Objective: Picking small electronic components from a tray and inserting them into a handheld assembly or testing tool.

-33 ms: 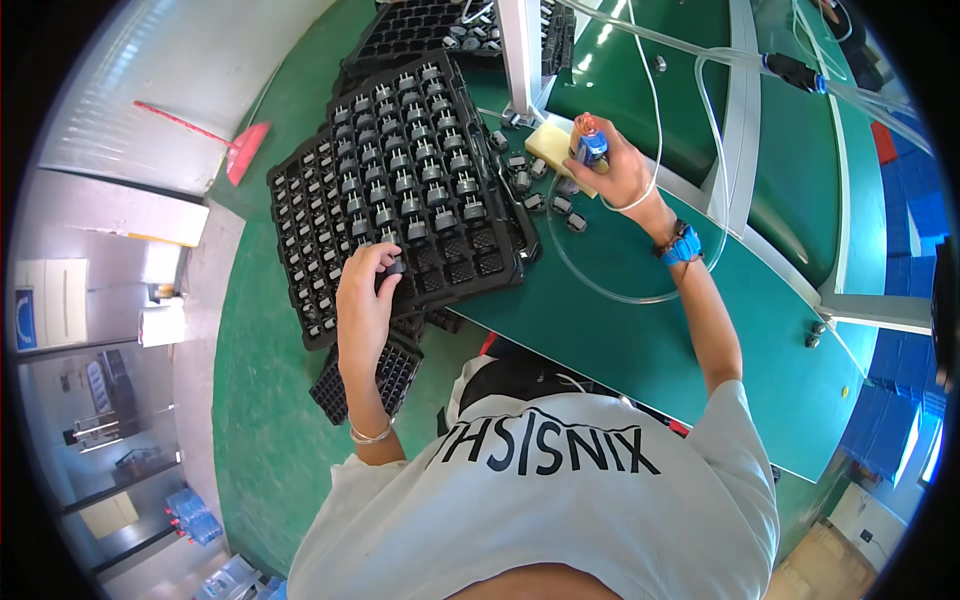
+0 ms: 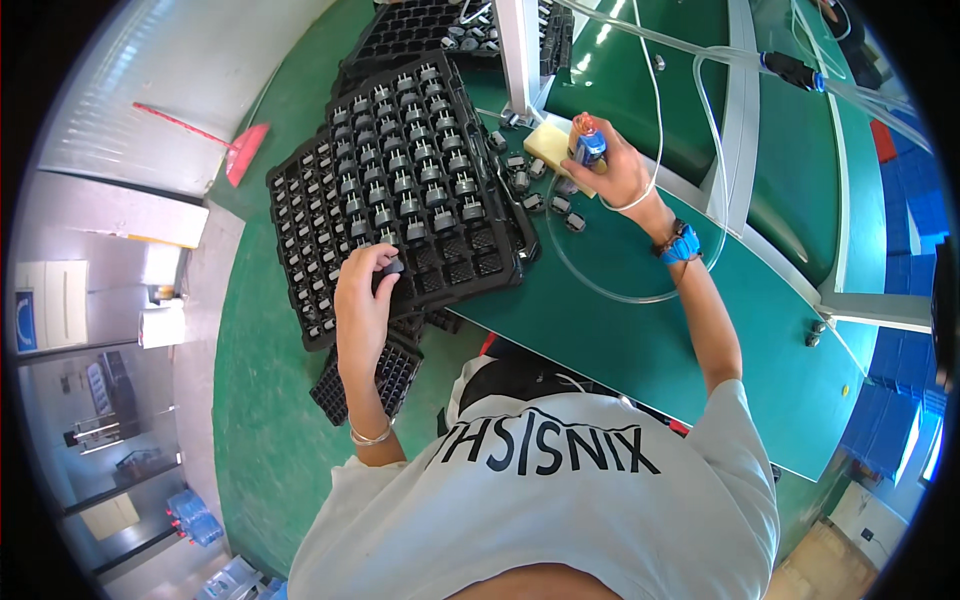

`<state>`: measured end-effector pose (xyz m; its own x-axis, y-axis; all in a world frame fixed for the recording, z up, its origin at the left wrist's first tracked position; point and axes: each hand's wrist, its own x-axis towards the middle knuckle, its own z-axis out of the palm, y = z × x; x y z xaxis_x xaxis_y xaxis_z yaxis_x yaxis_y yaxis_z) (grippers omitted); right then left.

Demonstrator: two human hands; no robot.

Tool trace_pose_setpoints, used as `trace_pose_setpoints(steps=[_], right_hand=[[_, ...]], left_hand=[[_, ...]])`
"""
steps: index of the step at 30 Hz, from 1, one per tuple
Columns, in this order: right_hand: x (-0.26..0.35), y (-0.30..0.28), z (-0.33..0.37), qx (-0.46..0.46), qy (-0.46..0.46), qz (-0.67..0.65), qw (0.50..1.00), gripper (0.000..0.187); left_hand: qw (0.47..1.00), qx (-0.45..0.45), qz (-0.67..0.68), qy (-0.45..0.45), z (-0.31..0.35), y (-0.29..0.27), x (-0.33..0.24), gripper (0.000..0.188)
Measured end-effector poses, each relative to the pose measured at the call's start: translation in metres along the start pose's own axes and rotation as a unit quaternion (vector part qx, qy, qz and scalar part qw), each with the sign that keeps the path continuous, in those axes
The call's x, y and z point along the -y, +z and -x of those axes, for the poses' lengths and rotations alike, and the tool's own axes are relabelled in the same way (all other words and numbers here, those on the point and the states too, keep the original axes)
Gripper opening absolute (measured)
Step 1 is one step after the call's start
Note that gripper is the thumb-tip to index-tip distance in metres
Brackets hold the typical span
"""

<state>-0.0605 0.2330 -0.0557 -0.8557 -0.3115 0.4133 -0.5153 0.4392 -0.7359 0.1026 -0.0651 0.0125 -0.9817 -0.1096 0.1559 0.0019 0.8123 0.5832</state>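
At the near edge of a black compartment tray [image 2: 468, 268], my left hand [image 2: 362, 300] pinches a small dark grey plug part [image 2: 394, 266] between thumb and fingers. Rows of similar grey plug parts with metal pins [image 2: 410, 205] fill most of that tray; several pockets near its right corner hold none. Over the green table, my right hand [image 2: 622, 172] is wrapped round a blue hand tool [image 2: 592, 148] with an orange top. Its lower end is hidden by my hand. A yellow block [image 2: 548, 146] lies beside that hand, and loose plug parts [image 2: 534, 202] are scattered just left of it.
A clear hose [image 2: 622, 298] loops over the green table [image 2: 650, 340] near my right wrist. A white post [image 2: 518, 60] rises behind the tray. Further trays [image 2: 400, 40] stand at the back, and another [image 2: 395, 378] lies below. A red dustpan [image 2: 245, 152] is at far left.
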Motion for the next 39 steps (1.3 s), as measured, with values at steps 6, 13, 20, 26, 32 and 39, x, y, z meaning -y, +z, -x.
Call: trace_pose_setpoints(steps=[6,13,20,26,32,39], right_hand=[[-0.008,0.004,0.001,-0.015,0.006,0.061,0.998,0.049],[0.002,0.014,0.0,-0.025,0.025,0.069,0.997,0.035],[-0.001,0.013,0.0,-0.036,0.018,0.043,0.998,0.035],[0.008,0.01,-0.001,-0.026,0.058,0.041,0.997,0.046],[0.003,0.009,-0.005,-0.051,0.001,0.027,0.998,0.047],[-0.052,-0.005,-0.041,-0.157,0.084,-0.042,0.983,0.027]], left_hand=[[0.98,-0.049,0.187,-0.037,0.002,-0.007,0.001,0.023],[0.963,-0.042,0.26,-0.058,0.007,0.003,0.002,0.027],[0.949,-0.042,0.305,-0.072,0.012,0.005,-0.002,0.029],[0.918,-0.038,0.39,-0.062,0.011,0.011,-0.01,0.027],[0.844,0.048,0.53,-0.067,0.011,0.019,-0.002,0.024],[0.679,0.162,0.709,-0.097,0.019,0.034,-0.012,0.027]])
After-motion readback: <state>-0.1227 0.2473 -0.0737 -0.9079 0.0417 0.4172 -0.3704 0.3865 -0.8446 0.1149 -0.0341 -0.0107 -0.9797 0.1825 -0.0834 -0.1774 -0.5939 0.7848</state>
